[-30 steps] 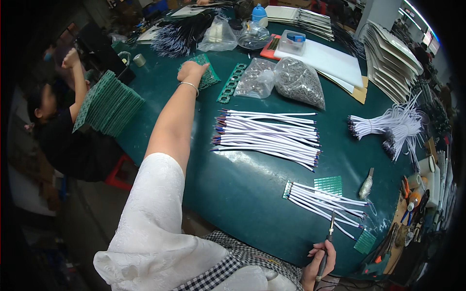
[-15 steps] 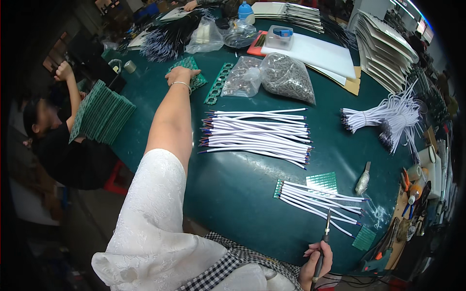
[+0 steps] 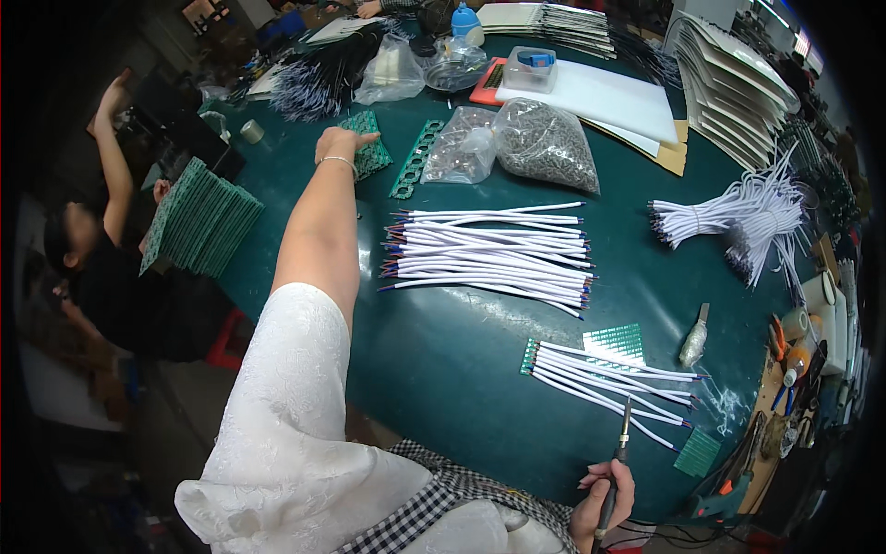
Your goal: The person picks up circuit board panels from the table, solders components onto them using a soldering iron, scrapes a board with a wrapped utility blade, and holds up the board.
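Observation:
My left hand (image 3: 339,144) reaches far across the table and closes on green circuit boards (image 3: 373,159), its thumb lying over them. The other fingers are mostly hidden. At the lower right my right hand (image 3: 604,499) grips a soldering iron (image 3: 621,452) like a pen, tip upward. Just beyond that tip, white cables (image 3: 609,386) fan out from a small green board strip (image 3: 529,356). Part of a green board panel (image 3: 616,343) lies under them. In the middle a row of loose white cables (image 3: 489,249) has stripped, coloured wire ends.
A stack of green boards (image 3: 203,217) stands at the left, near a co-worker (image 3: 101,249). Bags of small parts (image 3: 546,148) and a green board with cutouts (image 3: 417,159) lie beyond the cables. White cable bundles (image 3: 729,217), a wrapped blade (image 3: 694,342) and a glue gun (image 3: 722,499) are right.
My left hand shifts slightly left, and the green boards under it turn a little. My right hand stays nearly still with the soldering iron. The co-worker's raised arm moves higher.

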The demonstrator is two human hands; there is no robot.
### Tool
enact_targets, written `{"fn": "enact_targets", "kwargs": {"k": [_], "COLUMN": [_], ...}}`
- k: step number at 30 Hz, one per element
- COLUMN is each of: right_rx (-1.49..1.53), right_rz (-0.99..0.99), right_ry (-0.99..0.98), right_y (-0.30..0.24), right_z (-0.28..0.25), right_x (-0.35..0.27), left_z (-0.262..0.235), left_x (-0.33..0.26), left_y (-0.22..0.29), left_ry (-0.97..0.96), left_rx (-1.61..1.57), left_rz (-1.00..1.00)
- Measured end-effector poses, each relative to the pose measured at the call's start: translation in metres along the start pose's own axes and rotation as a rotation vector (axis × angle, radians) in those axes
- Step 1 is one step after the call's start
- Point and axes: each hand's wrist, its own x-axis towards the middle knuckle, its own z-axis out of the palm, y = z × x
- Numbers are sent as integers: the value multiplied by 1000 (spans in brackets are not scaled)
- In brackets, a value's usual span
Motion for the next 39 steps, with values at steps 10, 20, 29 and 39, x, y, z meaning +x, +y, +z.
{"fn": "enact_targets", "kwargs": {"k": [10,20,29,39], "right_rx": [-1,-90,58,-38], "right_rz": [0,-6,-26,-316], "right_ry": [15,16,59,-200], "right_y": [0,-11,-5,-46], "right_z": [0,5,10,44], "right_x": [-2,5,6,37], "left_z": [32,36,-26,-31], "left_x": [68,98,-5,-214], "left_y": [-45,-44,-104,-226], "left_ry": [-56,-190,-560,-1063], "left_rx": [-63,-547,-1564,-1177], "left_rz": [7,-63,166,498]}}
